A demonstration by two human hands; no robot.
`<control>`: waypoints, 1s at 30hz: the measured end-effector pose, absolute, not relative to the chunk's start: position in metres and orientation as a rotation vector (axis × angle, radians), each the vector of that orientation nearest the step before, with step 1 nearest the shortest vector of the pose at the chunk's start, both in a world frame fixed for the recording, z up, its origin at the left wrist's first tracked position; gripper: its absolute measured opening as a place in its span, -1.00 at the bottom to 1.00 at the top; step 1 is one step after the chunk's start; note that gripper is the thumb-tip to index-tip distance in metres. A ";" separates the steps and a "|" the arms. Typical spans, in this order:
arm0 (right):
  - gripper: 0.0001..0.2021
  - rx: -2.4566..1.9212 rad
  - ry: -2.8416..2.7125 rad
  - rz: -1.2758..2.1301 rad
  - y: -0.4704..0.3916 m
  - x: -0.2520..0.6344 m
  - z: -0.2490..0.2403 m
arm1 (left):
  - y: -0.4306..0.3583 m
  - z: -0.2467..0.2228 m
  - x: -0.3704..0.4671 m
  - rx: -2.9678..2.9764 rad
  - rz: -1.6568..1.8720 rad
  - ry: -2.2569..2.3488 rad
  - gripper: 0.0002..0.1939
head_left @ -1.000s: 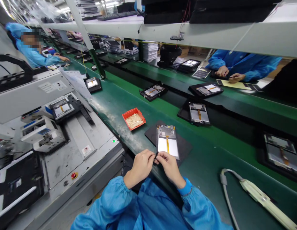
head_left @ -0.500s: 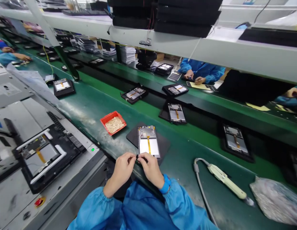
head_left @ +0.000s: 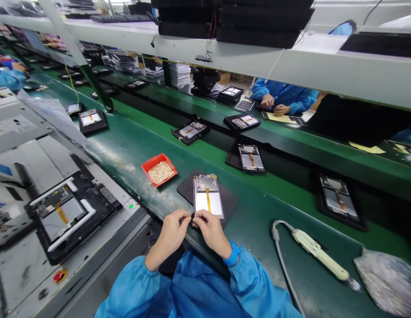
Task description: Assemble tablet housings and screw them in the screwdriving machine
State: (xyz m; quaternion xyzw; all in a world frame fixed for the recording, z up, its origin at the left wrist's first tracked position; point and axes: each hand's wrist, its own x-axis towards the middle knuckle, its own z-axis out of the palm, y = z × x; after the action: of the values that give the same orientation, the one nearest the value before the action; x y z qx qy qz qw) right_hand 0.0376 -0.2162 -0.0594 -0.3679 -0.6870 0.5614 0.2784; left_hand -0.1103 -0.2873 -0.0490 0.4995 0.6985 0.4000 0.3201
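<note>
Between my two hands is a small black part [head_left: 192, 216], pinched at the near edge of an opened tablet device [head_left: 208, 198]. My left hand [head_left: 174, 229] holds it from the left with closed fingertips. From the right, my right hand [head_left: 210, 230] pinches the same part, with a blue band round that wrist. The device shows a circuit board at its far end, a pale battery area and an orange ribbon strip. It lies on a black pad [head_left: 228, 201] on the green bench. Fingertips hide most of the small part.
Left of the pad stands a red tray [head_left: 175, 173] of beige pieces. A corded pale tool [head_left: 320, 255] and a plastic bag [head_left: 387, 280] lie right. A machine [head_left: 109, 223] borders the left. More devices [head_left: 251, 158] sit beyond; a co-worker's hands [head_left: 275, 106] are across.
The whole view has shifted slightly, and the bench items appear a little further right. Devices on the green strip have moved slightly right. My hands keep their pinch at the device's near edge.
</note>
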 end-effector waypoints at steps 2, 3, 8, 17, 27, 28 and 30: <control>-0.88 -0.990 -1.821 1.524 -0.217 0.036 -0.061 | -0.287 -0.047 -0.111 1.386 1.031 1.856 -0.78; -0.88 -0.993 -1.817 1.521 -0.217 0.035 -0.062 | -0.287 -0.046 -0.110 1.427 1.019 1.868 -0.77; -0.89 -1.004 -1.747 1.598 -0.217 0.035 -0.067 | -0.286 -0.043 -0.106 1.529 0.993 1.931 -0.76; -0.79 -0.972 -1.592 1.812 -0.206 0.037 -0.076 | -0.279 -0.042 -0.105 1.467 1.011 1.932 -0.79; -0.66 -0.991 -1.557 1.848 -0.180 0.070 -0.059 | -0.241 -0.041 -0.168 1.380 0.940 2.499 -0.83; -0.66 -1.019 -1.616 1.759 -0.174 0.079 -0.057 | -0.229 -0.037 -0.187 1.351 0.841 2.641 -0.81; -0.69 -1.075 -1.774 1.519 -0.162 0.098 -0.054 | -0.204 -0.031 -0.221 1.312 0.520 2.811 -0.74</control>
State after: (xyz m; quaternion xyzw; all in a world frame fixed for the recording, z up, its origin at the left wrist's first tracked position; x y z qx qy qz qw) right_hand 0.0976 -0.1623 -0.0542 -0.4012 -0.6620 0.5670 0.2816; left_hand -0.2205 -0.2040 -0.0313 0.4171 0.8937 0.1652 -0.0020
